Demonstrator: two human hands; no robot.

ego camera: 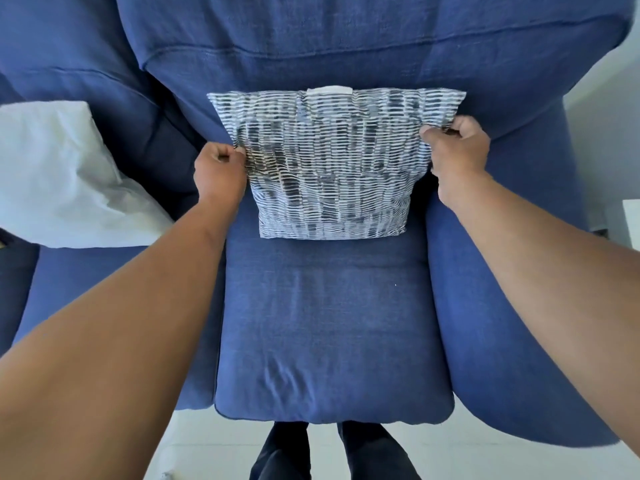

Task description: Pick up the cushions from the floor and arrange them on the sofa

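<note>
A blue-and-white striped cushion (332, 161) stands upright on the blue sofa's seat (329, 323), leaning against the backrest (346, 46). A white tag shows at its top edge. My left hand (220, 173) is closed on the cushion's left edge. My right hand (455, 148) pinches its right edge, a little higher up. A plain white cushion (59, 174) lies on the neighbouring seat to the left, against the backrest.
The sofa's right armrest (502, 289) bulges beside the seat. Pale floor (207, 445) shows in front of the sofa, with my dark-trousered legs (332, 452) at the seat's front edge. A white object (632, 223) peeks in at the far right.
</note>
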